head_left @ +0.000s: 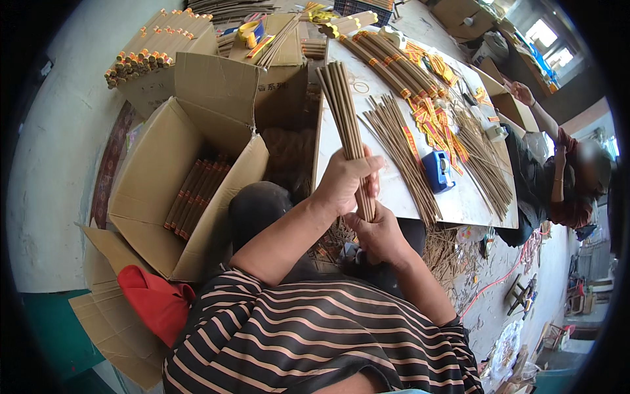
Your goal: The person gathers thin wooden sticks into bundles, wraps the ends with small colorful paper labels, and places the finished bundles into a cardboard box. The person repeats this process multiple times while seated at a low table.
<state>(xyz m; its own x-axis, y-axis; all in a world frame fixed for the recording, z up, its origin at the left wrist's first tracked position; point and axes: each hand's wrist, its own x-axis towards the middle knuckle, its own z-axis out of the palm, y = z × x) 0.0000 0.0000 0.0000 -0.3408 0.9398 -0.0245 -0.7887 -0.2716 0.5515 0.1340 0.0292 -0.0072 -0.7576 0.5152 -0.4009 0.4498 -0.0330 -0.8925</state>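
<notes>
Holding sticks w/ L hand + R hand (btms hidden).

- so two hands, left hand and right hand, are gripping one stick bundle
- one blue tape dispenser is sitting on one white table
- one red cloth's just hanging around

The bundle of sticks just past twelve o'clock is plain brown. At two, the white tabletop carries red-and-yellow paper strips; just before three sits a blue tape dispenser. A pinkish-red cord shows at four. At six, the shirt is black with tan stripes. Eight holds a bright red cloth and a green panel; nine, a tan cardboard box.
</notes>
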